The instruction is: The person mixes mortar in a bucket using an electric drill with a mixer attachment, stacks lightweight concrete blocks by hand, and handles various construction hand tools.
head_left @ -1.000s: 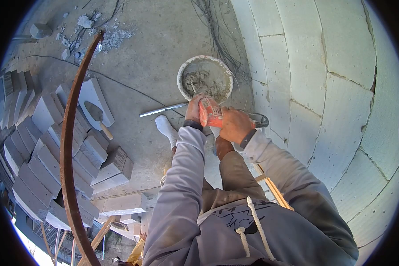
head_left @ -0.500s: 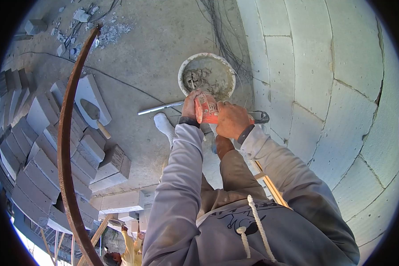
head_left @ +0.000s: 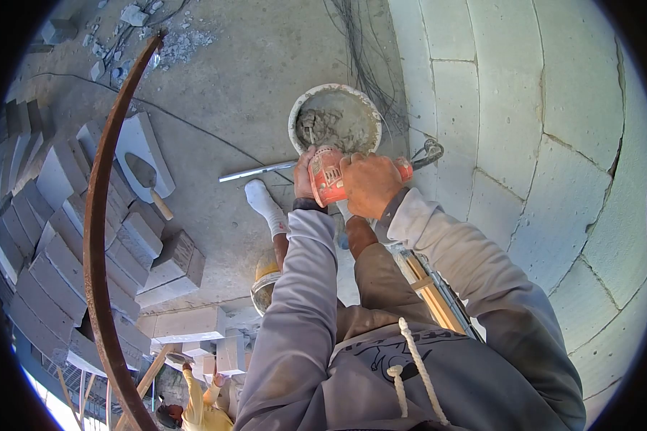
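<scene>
My left hand (head_left: 304,173) is wrapped round the near side of a red power drill (head_left: 326,179), which is spattered with grey. My right hand (head_left: 372,188) grips its rear handle, and a dark cord loops out beyond the fist. From the front of the drill a thin shaft (head_left: 311,135) reaches down into grey wet mortar (head_left: 341,128). That mortar sits in a round bucket (head_left: 292,123) with a whitish, crusted rim, on the floor ahead of me. The shaft's lower end is hidden in the mix.
A pale block wall (head_left: 510,115) rises on the right. Stacked blocks (head_left: 57,287) fill the left, with a trowel (head_left: 142,172) on one. A metal straightedge (head_left: 255,172) lies near my foot. A curved rusty bar (head_left: 97,237) crosses the view. Another person (head_left: 205,409) is at lower left.
The drill's body has tilted and shifted slightly left and down, and both hands have moved with it. A bucket beside my leg shows more fully now.
</scene>
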Demonstrator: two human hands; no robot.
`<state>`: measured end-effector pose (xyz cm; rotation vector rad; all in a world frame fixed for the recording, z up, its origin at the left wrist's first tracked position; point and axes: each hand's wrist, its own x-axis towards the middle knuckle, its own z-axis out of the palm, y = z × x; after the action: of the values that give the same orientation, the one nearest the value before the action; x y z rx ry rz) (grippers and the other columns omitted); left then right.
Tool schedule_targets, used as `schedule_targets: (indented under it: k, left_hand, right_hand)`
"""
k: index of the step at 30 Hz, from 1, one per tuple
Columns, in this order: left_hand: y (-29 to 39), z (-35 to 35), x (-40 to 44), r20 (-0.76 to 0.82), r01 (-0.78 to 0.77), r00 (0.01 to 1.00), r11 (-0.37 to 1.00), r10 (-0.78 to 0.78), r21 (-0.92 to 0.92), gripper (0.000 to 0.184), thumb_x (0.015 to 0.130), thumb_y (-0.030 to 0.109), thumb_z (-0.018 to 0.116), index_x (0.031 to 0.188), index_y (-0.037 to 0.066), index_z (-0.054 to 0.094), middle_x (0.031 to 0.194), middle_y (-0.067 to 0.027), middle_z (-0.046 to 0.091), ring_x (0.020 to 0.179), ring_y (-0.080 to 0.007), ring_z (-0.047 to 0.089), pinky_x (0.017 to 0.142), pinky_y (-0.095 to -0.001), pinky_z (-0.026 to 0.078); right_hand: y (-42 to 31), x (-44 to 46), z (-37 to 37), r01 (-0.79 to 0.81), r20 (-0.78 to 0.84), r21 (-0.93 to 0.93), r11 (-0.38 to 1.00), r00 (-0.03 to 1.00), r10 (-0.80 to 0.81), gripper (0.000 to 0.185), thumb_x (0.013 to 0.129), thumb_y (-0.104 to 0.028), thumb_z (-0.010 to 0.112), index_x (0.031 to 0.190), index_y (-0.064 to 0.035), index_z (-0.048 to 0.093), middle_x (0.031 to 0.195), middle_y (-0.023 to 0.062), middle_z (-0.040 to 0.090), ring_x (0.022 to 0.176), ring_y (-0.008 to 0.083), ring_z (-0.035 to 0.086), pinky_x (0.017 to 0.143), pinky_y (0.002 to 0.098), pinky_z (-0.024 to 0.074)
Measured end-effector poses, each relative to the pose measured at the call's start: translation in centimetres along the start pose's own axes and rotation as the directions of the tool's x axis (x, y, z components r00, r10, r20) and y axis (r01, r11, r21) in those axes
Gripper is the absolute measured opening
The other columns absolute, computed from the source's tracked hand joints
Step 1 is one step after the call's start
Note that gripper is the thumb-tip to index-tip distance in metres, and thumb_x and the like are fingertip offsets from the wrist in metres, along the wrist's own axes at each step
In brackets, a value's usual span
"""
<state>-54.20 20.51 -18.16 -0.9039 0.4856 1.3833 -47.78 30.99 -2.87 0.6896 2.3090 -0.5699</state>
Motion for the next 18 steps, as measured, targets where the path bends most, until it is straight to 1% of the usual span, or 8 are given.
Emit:
schedule_targets:
  k: [1,3,4,6,9,13,15,18]
  left_hand:
    - [0.1,-0.5,0.2,0.007,0.005,1.0,1.0,-0.005,0.01,0.033,0.087,0.028,0.05,0.096,-0.002,0.058,0.089,-0.0162,0.064,0.077,-0.0293,0.063,0.072,-0.0411,0.053]
    - [0.4,-1.3,1.4,0.025,0.02,0.999,0.999,-0.021,0.032,0.033,0.087,0.029,0.051,0.097,-0.002,0.058,0.089,-0.0162,0.064,0.078,-0.0293,0.063,0.073,-0.041,0.053]
    - [0.2,-1.6,1.7,0.031,0.003,1.0,0.999,-0.005,0.045,0.034,0.088,0.029,0.049,0.098,-0.002,0.058,0.09,-0.0165,0.064,0.079,-0.0296,0.063,0.074,-0.041,0.053]
    - [-0.1,-2.0,1.9,0.04,-0.028,0.999,0.997,0.025,0.077,0.035,0.09,0.029,0.045,0.1,-0.002,0.057,0.092,-0.017,0.064,0.082,-0.0301,0.064,0.076,-0.0409,0.054]
    - [-0.7,-1.8,2.1,0.062,0.063,0.996,0.998,-0.063,0.003,0.037,0.089,0.03,0.044,0.1,-0.002,0.057,0.092,-0.0175,0.064,0.081,-0.0304,0.063,0.075,-0.0413,0.053]
    - [-0.9,-1.5,2.2,0.051,0.064,0.997,0.998,-0.065,0.03,0.037,0.089,0.031,0.045,0.099,-0.003,0.057,0.092,-0.0177,0.064,0.078,-0.0301,0.064,0.074,-0.0408,0.054]
    - [-0.8,-0.9,1.9,0.064,0.071,0.995,0.994,-0.076,0.08,0.036,0.089,0.029,0.046,0.098,-0.003,0.057,0.091,-0.0172,0.064,0.078,-0.0294,0.064,0.074,-0.0404,0.054]
    - [-1.7,-1.3,2.6,-0.036,-0.113,0.992,0.968,0.124,0.225,0.031,0.087,0.026,0.049,0.097,-0.003,0.057,0.089,-0.016,0.064,0.077,-0.028,0.064,0.073,-0.0395,0.054]
  right_hand:
    - [-0.2,0.1,0.1,0.012,0.007,-0.013,1.0,1.0,-0.011,0.033,0.06,-0.013,0.065,0.089,-0.0012,0.056,0.086,0.0144,0.062,0.077,0.033,0.063,0.068,0.0416,0.0511]
    - [0.1,0.0,0.0,-0.026,0.003,0.023,0.999,1.0,0.026,0.035,0.06,-0.014,0.066,0.091,-0.0013,0.057,0.087,0.0142,0.062,0.077,0.0324,0.064,0.068,0.0411,0.0511]
    - [0.2,-0.1,0.0,-0.043,0.005,0.04,0.998,0.999,0.043,0.035,0.06,-0.015,0.066,0.091,-0.0013,0.057,0.087,0.0141,0.062,0.078,0.032,0.064,0.068,0.0408,0.0512]
    - [0.3,-0.3,0.1,-0.041,0.011,0.018,0.999,0.999,0.041,0.036,0.059,-0.015,0.066,0.091,-0.0014,0.057,0.088,0.0144,0.062,0.078,0.0316,0.064,0.068,0.0406,0.0511]
    - [0.5,-0.3,-0.1,-0.034,0.014,-0.019,0.999,0.999,0.035,0.036,0.059,-0.016,0.066,0.091,-0.0015,0.057,0.088,0.0146,0.062,0.079,0.0311,0.064,0.068,0.0403,0.051]
    - [0.4,-0.4,-0.3,-0.051,0.041,-0.03,0.998,0.998,0.053,0.036,0.06,-0.015,0.065,0.092,-0.001,0.056,0.088,0.0154,0.062,0.081,0.0319,0.063,0.069,0.0412,0.0507]
    - [0.5,-1.1,0.1,-0.092,0.027,0.026,0.995,0.995,0.091,0.039,0.06,-0.014,0.067,0.095,0.0002,0.057,0.089,0.0155,0.062,0.082,0.0309,0.064,0.07,0.0394,0.0514]
    - [0.8,-2.1,1.2,-0.145,0.024,0.076,0.987,0.989,0.143,0.042,0.059,-0.014,0.068,0.097,0.0009,0.056,0.089,0.0157,0.062,0.082,0.0307,0.064,0.07,0.0389,0.0517]
